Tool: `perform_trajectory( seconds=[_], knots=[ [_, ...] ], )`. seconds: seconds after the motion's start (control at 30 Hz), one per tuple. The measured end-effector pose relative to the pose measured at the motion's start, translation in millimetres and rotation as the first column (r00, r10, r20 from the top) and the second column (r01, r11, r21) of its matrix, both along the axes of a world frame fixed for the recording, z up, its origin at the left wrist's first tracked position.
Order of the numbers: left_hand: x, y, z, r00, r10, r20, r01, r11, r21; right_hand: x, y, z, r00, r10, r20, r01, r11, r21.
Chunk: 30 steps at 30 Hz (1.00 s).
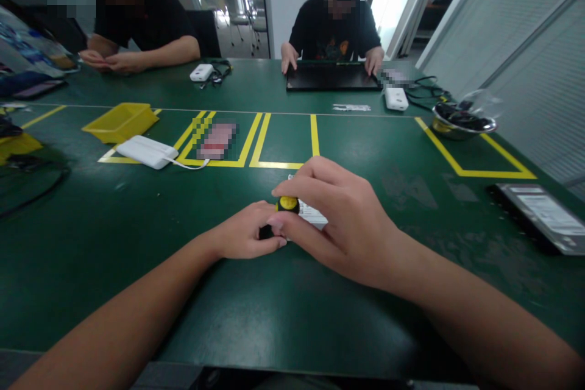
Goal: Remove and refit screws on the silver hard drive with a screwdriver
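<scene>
My right hand [338, 219] curls over a tool with a yellow and black handle [287, 204], fingertips pinched on its top, standing it upright on the green table [137, 244]. My left hand [244, 237] is closed around a small black part [265, 233] at the tool's base and steadies it. A white labelled piece [313, 214] lies under the hands, mostly hidden by my right fingers.
A white power bank with cable [146, 151] and a yellow tray [121, 122] lie at left among yellow tape boxes. A metal bowl [461, 119] and a flat dark device [543, 216] sit at right. Two people sit across, one at a black laptop [331, 76].
</scene>
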<state>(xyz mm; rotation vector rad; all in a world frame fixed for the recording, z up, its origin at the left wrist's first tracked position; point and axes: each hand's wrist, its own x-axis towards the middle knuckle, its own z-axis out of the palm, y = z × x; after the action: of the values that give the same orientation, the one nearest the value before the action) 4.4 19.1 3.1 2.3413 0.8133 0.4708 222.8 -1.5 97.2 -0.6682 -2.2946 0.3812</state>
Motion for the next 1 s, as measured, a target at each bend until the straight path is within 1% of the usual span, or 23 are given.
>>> perform_trajectory(
  seconds=[0.1, 0.27, 0.4, 0.53, 0.67, 0.8, 1.0],
  knots=[
    [-1, -1, -1.6, 0.999, -0.034, -0.009, 0.035, 0.998, 0.049, 1, -3, 3.7, 1.0, 0.019, 0.004, -0.019, 1.0, -0.024],
    [-1, -3, -5.3, 1.0, 0.026, 0.003, -0.027, 0.998, 0.062, 2, -6, 8.2, 0.998, 0.065, 0.028, -0.063, 0.996, -0.058],
    [-2, -2, -4.6, 1.0, 0.006, 0.0, -0.006, 0.998, 0.069, 4, -6, 11.1, 0.989, 0.151, -0.002, -0.151, 0.987, -0.058],
    [-1, -1, -3.1, 1.0, -0.027, -0.006, 0.027, 0.999, 0.025, 7, -6, 13.1, 0.973, 0.229, -0.016, -0.229, 0.971, -0.063],
    [0, -2, -1.4, 1.0, -0.02, -0.001, 0.02, 1.0, -0.02, 8, -7, 13.7, 0.971, 0.237, -0.031, -0.238, 0.969, -0.063],
    [1, -3, 0.1, 1.0, 0.01, -0.001, -0.01, 0.999, -0.045, 10, -9, 16.8, 0.971, 0.239, 0.004, -0.238, 0.969, -0.071],
    [-1, -3, -0.7, 0.999, 0.049, -0.002, -0.049, 0.999, -0.021, 12, -10, 21.0, 0.971, 0.232, 0.06, -0.229, 0.971, -0.064]
  ],
)
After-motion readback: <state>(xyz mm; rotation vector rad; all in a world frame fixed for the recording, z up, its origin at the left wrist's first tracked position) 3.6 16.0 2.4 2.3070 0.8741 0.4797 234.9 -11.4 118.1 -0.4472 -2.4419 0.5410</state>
